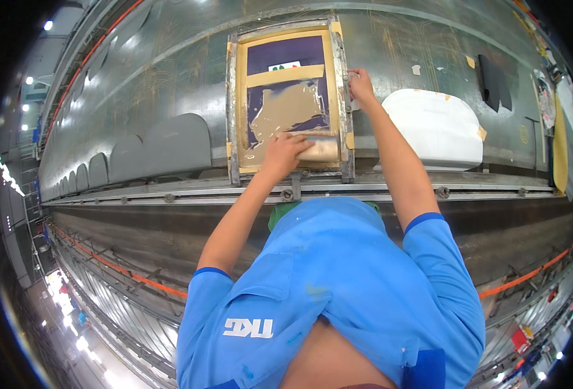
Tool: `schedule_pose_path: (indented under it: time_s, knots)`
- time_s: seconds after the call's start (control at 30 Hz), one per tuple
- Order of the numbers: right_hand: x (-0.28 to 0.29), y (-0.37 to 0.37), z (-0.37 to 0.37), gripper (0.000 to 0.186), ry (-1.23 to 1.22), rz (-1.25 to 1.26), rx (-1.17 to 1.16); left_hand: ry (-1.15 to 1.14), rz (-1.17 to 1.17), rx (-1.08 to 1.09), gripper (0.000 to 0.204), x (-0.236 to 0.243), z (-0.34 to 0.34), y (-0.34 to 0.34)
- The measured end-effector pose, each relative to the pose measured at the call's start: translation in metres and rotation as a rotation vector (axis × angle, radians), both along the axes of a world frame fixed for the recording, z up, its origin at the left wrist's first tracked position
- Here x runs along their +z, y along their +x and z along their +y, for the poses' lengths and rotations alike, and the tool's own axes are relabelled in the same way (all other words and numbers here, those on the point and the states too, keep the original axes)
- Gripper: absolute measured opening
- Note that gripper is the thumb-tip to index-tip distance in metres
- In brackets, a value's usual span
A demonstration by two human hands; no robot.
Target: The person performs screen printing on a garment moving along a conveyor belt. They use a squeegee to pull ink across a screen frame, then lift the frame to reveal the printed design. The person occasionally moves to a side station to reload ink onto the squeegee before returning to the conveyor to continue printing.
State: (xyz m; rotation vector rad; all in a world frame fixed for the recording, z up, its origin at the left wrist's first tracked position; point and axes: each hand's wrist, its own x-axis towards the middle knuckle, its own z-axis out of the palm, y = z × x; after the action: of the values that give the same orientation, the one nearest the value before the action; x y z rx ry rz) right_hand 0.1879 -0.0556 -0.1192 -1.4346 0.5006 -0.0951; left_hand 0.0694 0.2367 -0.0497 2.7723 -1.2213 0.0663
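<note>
A screen printing frame (233,104) with metal rails and a tape-edged mesh lies on the long table in front of me. Beige ink (286,107) is smeared over the dark purple middle of its mesh. At the near end of the mesh my left hand (284,152) is closed on a squeegee (322,150) with a pale, ink-coated body. My right hand (361,85) is at the frame's right rail, its fingers curled against the edge. A small pale patch shows below those fingers; I cannot make out what it is.
Right of the frame lies a white rounded panel (432,126) with tape bits at its edge. Beyond it is a black folded piece (494,84). Grey rounded panels (163,146) line the table to the left. A metal rail (215,189) runs along the near edge.
</note>
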Motion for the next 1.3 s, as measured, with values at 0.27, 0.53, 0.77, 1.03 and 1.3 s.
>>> schedule_pose_path:
  time_s: [0.27,0.53,0.77,1.03,1.3]
  knots:
    - [-0.009,-0.055,0.011,0.026,-0.550,-0.131,-0.117,-0.197,0.329,0.392,0.049,0.016,0.051,-0.089]
    - [0.001,-0.054,-0.007,0.026,-0.515,-0.154,-0.141,-0.635,0.290,0.900,0.033,-0.051,0.057,-0.055]
    - [-0.017,-0.036,0.015,0.029,-0.451,-0.123,-0.133,-1.189,0.604,0.851,0.028,-0.070,-0.055,-0.037]
    - [-0.079,0.011,0.006,0.029,-0.542,-0.085,-0.127,-0.882,0.560,0.852,0.031,-0.101,0.013,0.003]
    - [-0.125,0.065,0.008,0.028,-0.582,-0.129,-0.135,-0.143,0.249,0.198,0.062,-0.109,0.061,0.019]
